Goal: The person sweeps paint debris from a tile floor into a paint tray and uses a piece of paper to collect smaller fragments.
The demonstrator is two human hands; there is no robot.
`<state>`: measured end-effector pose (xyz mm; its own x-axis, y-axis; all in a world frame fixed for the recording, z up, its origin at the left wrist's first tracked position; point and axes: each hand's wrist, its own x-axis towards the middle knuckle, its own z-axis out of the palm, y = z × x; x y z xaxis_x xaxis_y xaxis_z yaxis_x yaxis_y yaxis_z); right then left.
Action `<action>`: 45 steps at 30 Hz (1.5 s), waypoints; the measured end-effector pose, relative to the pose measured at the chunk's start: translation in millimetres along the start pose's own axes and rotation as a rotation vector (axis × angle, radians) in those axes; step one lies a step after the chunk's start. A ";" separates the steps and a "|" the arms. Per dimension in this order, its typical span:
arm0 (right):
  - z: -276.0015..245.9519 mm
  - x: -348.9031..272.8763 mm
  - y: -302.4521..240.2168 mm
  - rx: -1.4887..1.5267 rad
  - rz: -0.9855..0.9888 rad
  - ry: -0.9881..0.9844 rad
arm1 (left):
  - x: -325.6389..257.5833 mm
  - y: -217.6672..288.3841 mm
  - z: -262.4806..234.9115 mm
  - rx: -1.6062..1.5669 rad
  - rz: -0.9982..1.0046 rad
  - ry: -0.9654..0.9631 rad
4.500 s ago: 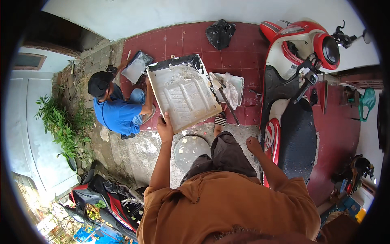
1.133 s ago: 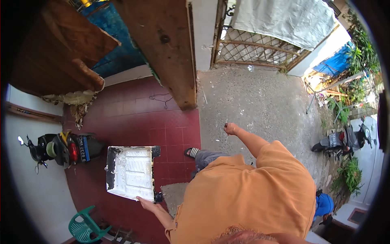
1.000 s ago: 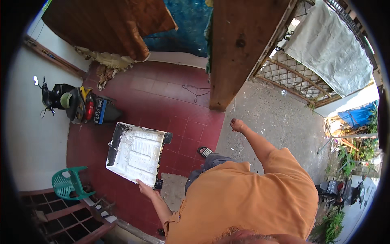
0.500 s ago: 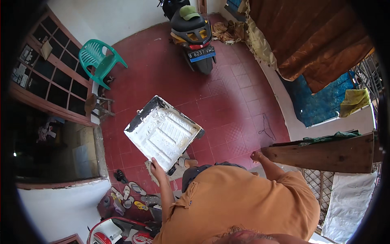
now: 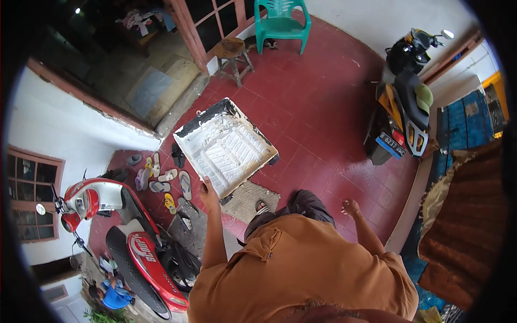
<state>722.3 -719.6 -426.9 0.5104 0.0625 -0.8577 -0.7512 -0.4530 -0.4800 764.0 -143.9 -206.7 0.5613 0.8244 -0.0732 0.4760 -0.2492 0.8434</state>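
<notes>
Gripping the white paint tray (image 5: 225, 146) by its near corner, left hand (image 5: 207, 188) fingers closed.

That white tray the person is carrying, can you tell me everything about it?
The white tray is a wide, shallow rectangle with a dark outer rim and raised ribs across its floor. White paint or plaster coats the inside in rough smears. It is carried tilted above the red tiled floor, over a small doormat. Only the left hand touches it, gripping its near edge. The right hand hangs free.

Open red floor (image 5: 323, 107) ahead; stool (image 5: 232, 54), chair (image 5: 280, 21), scooters (image 5: 401, 107) edge it, prob. passable.
</notes>
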 end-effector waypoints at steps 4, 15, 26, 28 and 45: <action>-46.7 96.0 -33.7 -0.128 -0.043 -0.154 | -36.0 -8.1 39.1 -0.052 -0.019 0.174; -91.1 398.1 -207.4 -0.609 -0.350 -0.391 | -79.8 1.3 112.7 -0.090 -0.087 0.546; 6.7 405.3 -421.0 -0.558 -0.514 -0.387 | 116.8 39.6 135.3 0.045 -0.122 0.578; -46.4 426.1 -368.2 -0.608 -0.385 -0.446 | 85.0 0.1 190.4 -0.047 -0.175 0.601; -34.2 554.2 -676.1 -0.608 -0.365 -0.471 | 343.6 183.2 281.0 -0.207 -0.134 0.587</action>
<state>1527.3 -409.1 -571.3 0.3483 0.5999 -0.7203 -0.1489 -0.7233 -0.6743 1234.3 -49.1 -226.9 0.0130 0.9975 0.0694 0.3423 -0.0696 0.9370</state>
